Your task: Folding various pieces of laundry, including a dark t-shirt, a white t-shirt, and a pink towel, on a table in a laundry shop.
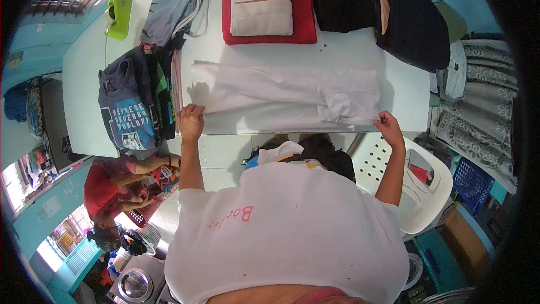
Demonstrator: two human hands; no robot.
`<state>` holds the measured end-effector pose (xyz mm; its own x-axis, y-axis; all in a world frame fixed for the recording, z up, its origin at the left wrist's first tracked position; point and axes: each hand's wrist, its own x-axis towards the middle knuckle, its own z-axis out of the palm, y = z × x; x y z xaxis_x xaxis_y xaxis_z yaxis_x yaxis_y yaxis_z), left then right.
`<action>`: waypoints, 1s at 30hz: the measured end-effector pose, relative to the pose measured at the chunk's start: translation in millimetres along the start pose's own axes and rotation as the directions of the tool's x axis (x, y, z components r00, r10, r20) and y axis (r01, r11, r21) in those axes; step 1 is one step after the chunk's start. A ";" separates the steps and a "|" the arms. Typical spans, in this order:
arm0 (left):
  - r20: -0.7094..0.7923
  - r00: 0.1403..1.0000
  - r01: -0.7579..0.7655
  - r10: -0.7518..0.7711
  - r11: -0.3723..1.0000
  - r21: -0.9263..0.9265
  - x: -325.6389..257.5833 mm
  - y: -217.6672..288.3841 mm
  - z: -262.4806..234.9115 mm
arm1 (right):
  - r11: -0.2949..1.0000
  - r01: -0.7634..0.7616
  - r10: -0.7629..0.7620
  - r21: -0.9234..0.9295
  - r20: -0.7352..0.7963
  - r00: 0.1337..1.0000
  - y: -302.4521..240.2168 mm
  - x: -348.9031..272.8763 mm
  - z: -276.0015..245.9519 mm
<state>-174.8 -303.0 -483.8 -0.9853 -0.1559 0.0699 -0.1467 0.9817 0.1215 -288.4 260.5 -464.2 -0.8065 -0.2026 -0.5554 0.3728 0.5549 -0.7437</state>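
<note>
A long white garment (275, 87), folded lengthwise into a strip, lies across the table in front of me; its exact kind is unclear. At its near left corner my left hand (191, 120) pinches the edge, fingers closed. My right hand (389, 128) grips the near right corner between thumb and fingers, just over the table's front edge. A loose, rumpled flap shows on the right part of the cloth. Left of it stands a stack of folded clothes topped by a dark printed T-shirt (126, 101).
Folded towels, one cream (261, 3) on a red one (306, 17), sit at the back. Dark clothes (413, 25) are piled back right, grey clothes (169, 17) back left beside a green tape dispenser (118, 18). A white plastic chair (436, 191) stands at right; another person (109, 191) works lower left.
</note>
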 end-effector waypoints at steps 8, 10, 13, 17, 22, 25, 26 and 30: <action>-0.050 0.994 0.078 -0.097 0.955 -0.287 -4.4 -5.6 4.7 | 0.972 0.164 -0.129 0.169 -0.202 0.971 1.1 -11.2 -0.7; 0.037 0.983 0.179 -0.177 0.914 -0.365 -0.4 -4.6 17.9 | 0.973 0.154 -0.123 0.171 -0.182 0.976 1.9 -9.0 2.7; 0.097 0.930 0.359 -0.355 0.815 -0.456 7.9 -3.7 41.1 | 0.983 0.121 -0.104 0.139 -0.128 0.986 5.9 -4.3 8.0; 0.085 0.803 0.563 -0.591 0.703 -0.434 16.4 -11.0 56.9 | 0.993 0.107 -0.101 0.041 -0.135 0.986 8.2 -0.4 8.4; 0.222 0.832 0.550 -0.508 0.710 -0.439 38.8 -26.7 47.2 | 0.972 0.135 -0.105 0.191 -0.163 0.981 -15.9 9.9 -9.6; 0.236 0.843 0.535 -0.484 0.703 -0.470 59.3 -32.5 37.4 | 0.947 0.121 -0.060 0.299 -0.204 0.977 -45.5 18.5 -25.0; 0.220 0.858 0.508 -0.463 0.707 -0.492 66.0 -34.2 34.3 | 0.930 0.131 -0.068 0.344 -0.189 0.980 -56.4 21.4 -29.6; 0.200 0.864 0.498 -0.463 0.720 -0.484 91.4 -38.5 26.9 | 0.943 0.087 -0.047 0.320 -0.131 0.990 -92.4 33.1 -42.9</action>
<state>-261.6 -352.1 -508.7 -0.8004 -0.5674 -0.1935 -0.5538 0.5762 0.6011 -369.3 237.2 -397.9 -0.8764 -0.1206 -0.4662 0.4283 0.2472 -0.8691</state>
